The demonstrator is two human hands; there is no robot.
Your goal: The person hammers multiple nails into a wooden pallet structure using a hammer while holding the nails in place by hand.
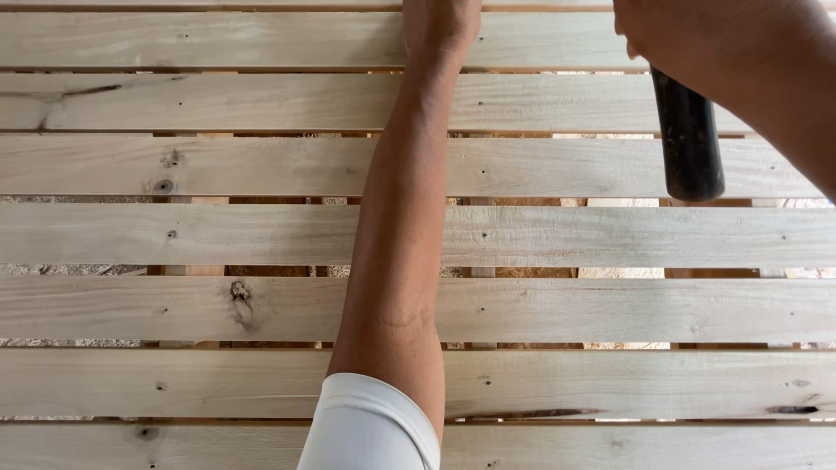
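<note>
Fingers of the left hand (440, 26) are cut off at the top edge, grip untellable, while the right hand (688, 39) clasps a black handle (688, 139) over gapped wooden slats (218, 165).

- The slats (218, 235) are being seen laid side by side, running left to right, with gaps between them.
- The left hand (440, 26) is being rested on a far slat, near the top edge.
- The handle (688, 139) is being held in the right hand (688, 39), to the right of the left hand, above the slats.
</note>
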